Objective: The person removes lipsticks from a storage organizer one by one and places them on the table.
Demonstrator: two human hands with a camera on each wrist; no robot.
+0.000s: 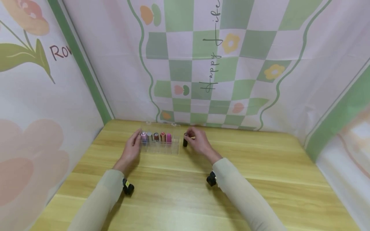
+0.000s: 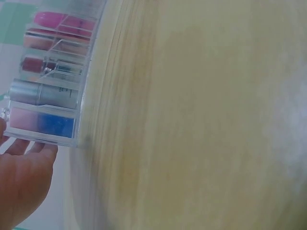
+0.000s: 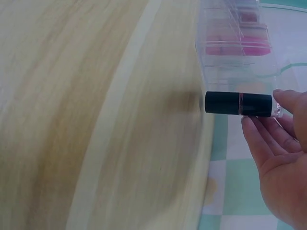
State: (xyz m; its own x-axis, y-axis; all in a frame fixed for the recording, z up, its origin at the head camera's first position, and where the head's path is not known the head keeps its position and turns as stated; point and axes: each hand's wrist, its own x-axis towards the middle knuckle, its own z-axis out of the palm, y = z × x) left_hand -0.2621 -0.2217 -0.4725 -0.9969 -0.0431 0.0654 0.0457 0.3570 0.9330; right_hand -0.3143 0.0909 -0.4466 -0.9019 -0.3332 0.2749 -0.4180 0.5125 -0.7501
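Observation:
A clear plastic lipstick box (image 1: 162,149) stands near the table's back edge, its transparent lid raised behind it. In its slots stand a pink-and-blue tube (image 2: 41,122), a silver tube (image 2: 43,93), a dark red one (image 1: 156,137), a rose-gold one (image 1: 163,137) and a magenta one (image 1: 169,139). My left hand (image 1: 132,147) rests its fairly straight fingers against the box's left side. Just right of the box, my right hand (image 1: 199,140) pinches a black lipstick tube (image 3: 240,103) by its upper end between thumb and fingers. The tube is upright, close over the table.
The wooden table (image 1: 173,192) extends around the box toward the front and right. Behind it hangs a green-and-white checked curtain (image 1: 202,73), close to the back edge. A printed fabric wall (image 1: 29,112) borders the left side. Small black cameras (image 1: 212,179) sit at both wrists.

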